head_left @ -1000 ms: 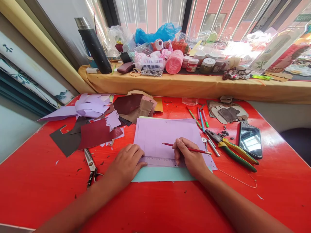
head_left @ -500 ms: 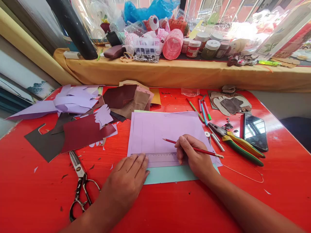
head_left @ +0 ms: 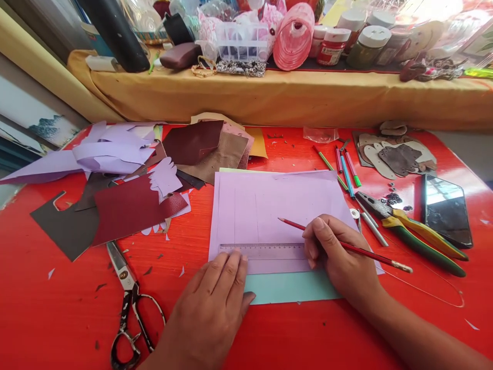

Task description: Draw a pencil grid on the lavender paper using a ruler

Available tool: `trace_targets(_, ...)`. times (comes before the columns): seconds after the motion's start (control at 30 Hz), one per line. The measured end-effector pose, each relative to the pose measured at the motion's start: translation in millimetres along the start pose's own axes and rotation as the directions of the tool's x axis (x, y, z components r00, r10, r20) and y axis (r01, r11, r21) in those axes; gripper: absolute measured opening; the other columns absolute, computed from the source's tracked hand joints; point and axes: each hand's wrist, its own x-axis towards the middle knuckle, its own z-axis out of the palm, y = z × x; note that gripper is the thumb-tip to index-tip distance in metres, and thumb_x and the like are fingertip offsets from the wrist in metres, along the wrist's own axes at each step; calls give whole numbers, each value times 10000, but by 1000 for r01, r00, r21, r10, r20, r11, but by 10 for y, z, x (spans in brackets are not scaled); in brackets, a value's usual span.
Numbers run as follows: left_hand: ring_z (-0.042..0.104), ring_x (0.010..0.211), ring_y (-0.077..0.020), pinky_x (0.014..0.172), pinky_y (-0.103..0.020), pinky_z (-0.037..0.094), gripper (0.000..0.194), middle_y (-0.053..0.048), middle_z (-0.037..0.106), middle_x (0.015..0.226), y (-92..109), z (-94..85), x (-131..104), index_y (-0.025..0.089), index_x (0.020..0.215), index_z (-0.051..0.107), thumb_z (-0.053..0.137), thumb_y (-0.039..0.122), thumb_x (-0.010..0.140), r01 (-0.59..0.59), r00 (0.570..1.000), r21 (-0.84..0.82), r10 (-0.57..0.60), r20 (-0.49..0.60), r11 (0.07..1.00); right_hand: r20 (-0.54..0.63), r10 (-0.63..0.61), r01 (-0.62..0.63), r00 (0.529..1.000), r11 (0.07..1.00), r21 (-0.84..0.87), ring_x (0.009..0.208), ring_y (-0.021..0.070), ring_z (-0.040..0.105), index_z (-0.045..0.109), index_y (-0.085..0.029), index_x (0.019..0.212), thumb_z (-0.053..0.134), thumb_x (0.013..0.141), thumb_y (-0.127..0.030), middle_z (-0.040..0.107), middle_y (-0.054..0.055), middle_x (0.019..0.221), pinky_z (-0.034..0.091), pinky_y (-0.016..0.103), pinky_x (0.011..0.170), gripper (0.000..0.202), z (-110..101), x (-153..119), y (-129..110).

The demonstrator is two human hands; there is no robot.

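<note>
A purple sheet with thin vertical pencil lines at its left lies over a light teal sheet. Across its lower part runs a clear ruler. My left hand presses on the ruler's left end and the paper, its fingers lying flat side by side. In my right hand is a red pencil, its tip pointing left above the purple sheet. The side of that hand rests at the ruler's right part and hides the ruler's end.
Scissors lie at the left, below leather pieces and purple paper scraps. At the right are pliers, a phone, markers and leather cutouts. A cluttered ledge borders the back.
The view has shifted, so the table items sit farther outward and the ledge higher. The ruler's left end shows more beyond my left fingers. My right hand still holds the pencil.
</note>
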Motion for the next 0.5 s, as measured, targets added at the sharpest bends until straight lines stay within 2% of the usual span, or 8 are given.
trace_targets(0.13, 697, 1282, -360, 1085, -471, 481, 408, -213, 749, 1420, 32, 23, -40, 4, 1425, 682, 509, 242, 1142, -33, 999, -4, 33, 28, 999, 7, -9, 9, 1000, 998, -62, 454, 150, 558, 694, -225, 751, 674, 1056, -635, 592, -6, 555, 439, 281, 451, 511, 5, -8, -40)
trace_targets(0.27, 666, 1336, -341, 1122, -464, 449, 425, -195, 729, 1464, 90, 44, -47, 36, 1471, 664, 482, 251, 1153, 32, 998, -48, -30, 51, 998, -30, -18, 16, 999, 997, -73, 446, 156, 558, 689, -231, 753, 671, 1057, -639, 594, -4, 549, 435, 285, 442, 509, 11, -25, -43)
trace_targets(0.4, 656, 1335, -328, 1128, -464, 428, 427, -170, 734, 1467, 118, 58, -38, 48, 1478, 663, 457, 252, 1163, 60, 997, -90, -56, 52, 994, -51, -85, 78, 995, 990, -120, 465, 164, 573, 702, -238, 771, 646, 1077, -627, 601, -1, 551, 455, 290, 459, 498, 21, -73, -37)
trace_targets(0.5, 649, 1336, -321, 1139, -455, 416, 420, -161, 734, 1469, 117, 64, -40, 51, 1470, 668, 459, 248, 1164, 62, 997, -104, -57, 55, 993, 0, -142, 139, 990, 967, -212, 480, 164, 581, 706, -245, 767, 610, 1108, -594, 617, 5, 552, 465, 294, 480, 498, 17, -105, -41)
